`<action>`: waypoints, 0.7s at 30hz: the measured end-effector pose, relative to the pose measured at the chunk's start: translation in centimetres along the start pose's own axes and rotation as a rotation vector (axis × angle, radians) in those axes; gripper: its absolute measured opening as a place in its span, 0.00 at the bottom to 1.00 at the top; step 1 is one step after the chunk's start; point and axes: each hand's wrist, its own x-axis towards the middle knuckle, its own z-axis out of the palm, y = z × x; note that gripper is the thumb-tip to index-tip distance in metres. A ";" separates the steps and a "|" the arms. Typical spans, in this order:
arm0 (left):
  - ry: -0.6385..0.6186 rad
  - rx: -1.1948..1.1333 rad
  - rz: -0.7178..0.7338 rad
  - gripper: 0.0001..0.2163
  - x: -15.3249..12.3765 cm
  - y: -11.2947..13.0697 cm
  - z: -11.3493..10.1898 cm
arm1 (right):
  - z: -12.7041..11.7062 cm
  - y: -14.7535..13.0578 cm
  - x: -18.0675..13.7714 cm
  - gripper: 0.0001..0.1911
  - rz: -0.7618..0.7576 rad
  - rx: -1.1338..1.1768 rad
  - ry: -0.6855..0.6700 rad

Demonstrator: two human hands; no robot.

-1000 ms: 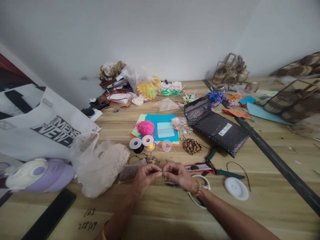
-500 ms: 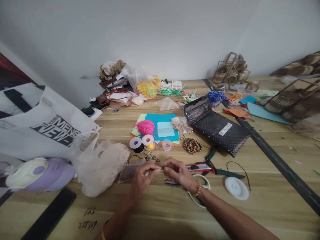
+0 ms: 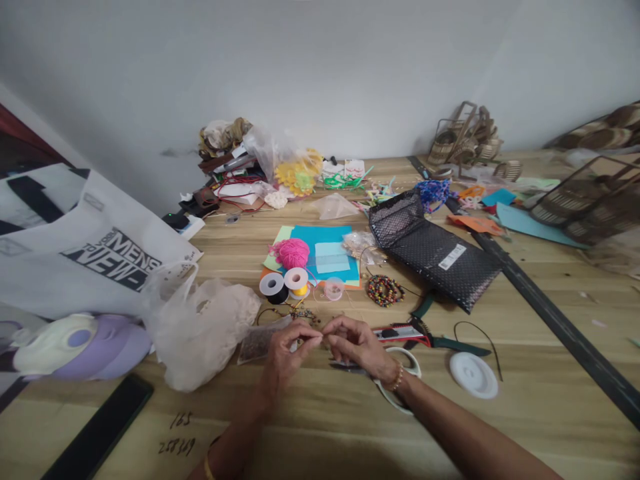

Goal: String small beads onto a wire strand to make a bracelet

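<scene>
My left hand (image 3: 286, 351) and my right hand (image 3: 356, 346) meet fingertip to fingertip low over the wooden table (image 3: 320, 427). Both pinch something tiny between thumb and forefinger; it is too small to make out. Right beside my left hand lies a small clear packet of dark beads (image 3: 260, 343). Loose beads and thin wire (image 3: 295, 313) lie just beyond the fingers. A strand of coloured beads (image 3: 383, 291) sits further back to the right. A beaded bracelet circles my right wrist.
Thread spools (image 3: 285, 285), pink yarn (image 3: 293, 253) and blue paper (image 3: 325, 257) lie behind the hands. A red cutter (image 3: 400, 333), green pliers (image 3: 445, 343), tape ring and white lid (image 3: 473, 375) sit right. A plastic bag (image 3: 200, 330), tote bag and phone (image 3: 100, 433) are left; a black mailer (image 3: 435, 253) lies beyond.
Both hands have shifted slightly away from me and the fingertips have stayed pinched together. Everything else on the table is where it was.
</scene>
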 end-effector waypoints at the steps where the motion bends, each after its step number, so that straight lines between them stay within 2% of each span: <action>1: -0.005 -0.005 0.002 0.04 0.0 0.0 0.0 | 0.0 0.0 0.0 0.19 0.001 0.006 -0.016; 5: -0.008 -0.005 0.004 0.05 0.0 -0.1 0.1 | 0.0 0.3 0.0 0.18 0.020 0.004 -0.041; 11: -0.004 0.037 -0.013 0.04 -0.1 -0.2 0.3 | 0.0 0.1 0.0 0.20 0.052 -0.058 -0.006; 13: 0.025 0.075 -0.058 0.05 0.0 -0.2 0.2 | -0.1 0.0 0.1 0.21 0.045 -0.064 0.054; 17: 0.091 0.187 -0.121 0.05 0.7 -0.4 -0.3 | -0.5 0.2 0.4 0.21 -0.008 -0.067 0.269; 21: 0.059 0.425 0.050 0.05 1.5 -0.9 -0.7 | -0.7 0.4 0.5 0.20 -0.093 -0.061 0.363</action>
